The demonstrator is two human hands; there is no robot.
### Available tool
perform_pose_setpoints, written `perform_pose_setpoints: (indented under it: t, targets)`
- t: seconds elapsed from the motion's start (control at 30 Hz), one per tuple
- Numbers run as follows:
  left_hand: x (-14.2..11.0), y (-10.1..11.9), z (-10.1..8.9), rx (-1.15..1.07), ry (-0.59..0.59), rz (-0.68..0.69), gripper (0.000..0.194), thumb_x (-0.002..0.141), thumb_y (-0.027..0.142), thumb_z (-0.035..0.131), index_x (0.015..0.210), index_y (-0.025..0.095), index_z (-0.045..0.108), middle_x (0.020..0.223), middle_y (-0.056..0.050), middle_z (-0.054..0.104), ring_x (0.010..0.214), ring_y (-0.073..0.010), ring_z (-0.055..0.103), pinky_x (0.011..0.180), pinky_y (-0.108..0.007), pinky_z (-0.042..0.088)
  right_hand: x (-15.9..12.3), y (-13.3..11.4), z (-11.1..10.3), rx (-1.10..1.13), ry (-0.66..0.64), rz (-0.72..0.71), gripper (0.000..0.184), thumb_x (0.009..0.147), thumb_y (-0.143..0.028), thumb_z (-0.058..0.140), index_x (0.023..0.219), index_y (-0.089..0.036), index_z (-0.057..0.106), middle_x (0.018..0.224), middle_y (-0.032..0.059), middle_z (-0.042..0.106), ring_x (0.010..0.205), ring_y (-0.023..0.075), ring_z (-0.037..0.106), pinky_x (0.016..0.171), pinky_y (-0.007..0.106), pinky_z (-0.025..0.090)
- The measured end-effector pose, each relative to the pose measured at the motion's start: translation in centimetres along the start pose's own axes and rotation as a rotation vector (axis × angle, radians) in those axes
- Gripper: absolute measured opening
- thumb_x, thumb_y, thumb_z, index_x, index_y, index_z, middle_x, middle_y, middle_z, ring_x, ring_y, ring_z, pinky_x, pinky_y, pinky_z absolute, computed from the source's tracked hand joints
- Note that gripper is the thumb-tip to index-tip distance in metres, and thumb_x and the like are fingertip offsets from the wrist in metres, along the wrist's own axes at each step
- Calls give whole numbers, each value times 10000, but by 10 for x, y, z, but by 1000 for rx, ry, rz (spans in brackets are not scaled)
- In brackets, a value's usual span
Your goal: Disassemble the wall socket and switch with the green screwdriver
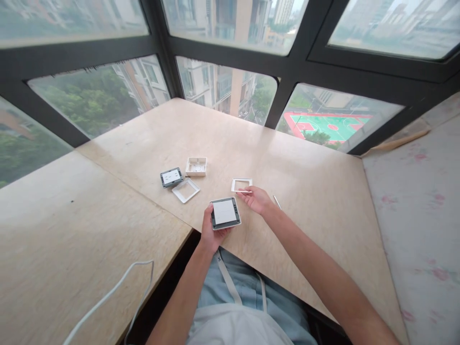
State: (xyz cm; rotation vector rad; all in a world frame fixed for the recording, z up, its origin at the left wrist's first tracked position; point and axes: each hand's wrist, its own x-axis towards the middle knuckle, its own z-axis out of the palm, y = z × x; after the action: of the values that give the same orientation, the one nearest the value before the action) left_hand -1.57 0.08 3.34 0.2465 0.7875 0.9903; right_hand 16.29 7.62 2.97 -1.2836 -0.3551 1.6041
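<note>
Countertop [309, 187] below, switch panel [225, 212] sits within left grip [209, 232].

The panel [225, 211] is white and dark grey. At its one o'clock, the frame [233, 185] is white; at three, the wallpaper [409, 225] pink-flowered.

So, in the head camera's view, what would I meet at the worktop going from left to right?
White cable → wall socket module → open white box → dark-edged, white-faced panel in the left hand → white rectangular frame in the right hand → slim pen-like rod.
</note>
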Motion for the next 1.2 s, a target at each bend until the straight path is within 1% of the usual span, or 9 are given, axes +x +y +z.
perform_pose_setpoints:
  t: [0.13,0.23,0.37,0.57,0.7,0.8,0.97,1.1,1.2]
  targets:
    - [0,2,-1,-21,112,88,492,839,538,676,1141,149,674,1008,-93,782,931,-260,760,736,-344,631,7,2,27,-126,-114,56,83,822,-92,631,862,-165,625,777,67,725,727,170,734,652,276,634]
    - [-1,5,-1,-21,158,124,413,814,466,721,1087,159,678,966,-74,789,931,-261,763,738,-339,634,1,-3,29,-218,-164,58,112,805,-124,678,910,-155,657,884,96,753,750,166,738,651,270,615]
    - [-4,2,-1,-8,136,149,384,737,384,789,1020,148,680,973,-75,788,939,-262,759,748,-329,630,-16,-16,-1,-311,-117,-41,135,796,-160,685,929,-168,665,1002,119,759,852,181,743,735,308,610]
    - [-8,-14,7,33,59,169,455,642,331,860,1024,171,672,907,-23,774,861,-220,760,728,-294,614,-64,-32,-81,-503,150,-292,237,756,-227,699,989,-192,675,1073,90,740,891,182,700,696,284,547]
    - [-9,-25,21,55,14,141,467,665,339,844,1068,177,671,940,-29,776,903,-230,757,761,-308,615,-101,-26,-128,-608,311,-406,314,741,-331,676,1020,-187,666,1065,108,737,937,231,691,725,342,538]
    - [-9,-34,32,82,-24,124,459,681,357,837,1066,173,670,970,-39,776,939,-239,753,776,-317,616,-121,-10,-153,-671,421,-460,373,749,-419,641,1045,-192,648,1124,134,720,1015,270,675,811,417,543]
    - [-11,-51,45,96,-77,79,477,690,405,854,1061,172,668,1021,-50,772,935,-232,748,765,-309,619,-132,25,-167,-775,486,-490,435,784,-524,608,1082,-207,624,1120,132,701,1032,284,669,905,477,542]
    - [-11,-63,48,135,-155,7,510,708,436,863,1092,168,662,1025,-62,771,986,-250,742,792,-326,619,-129,36,-159,-889,498,-501,546,793,-567,625,1163,-166,617,1092,144,653,940,280,646,927,493,516]
    - [-11,-71,48,133,-156,-15,498,700,415,873,1075,160,667,986,-61,776,1026,-274,737,822,-344,619,-125,33,-148,-977,501,-516,524,735,-484,718,1155,-179,643,1105,136,631,986,298,609,969,496,465]
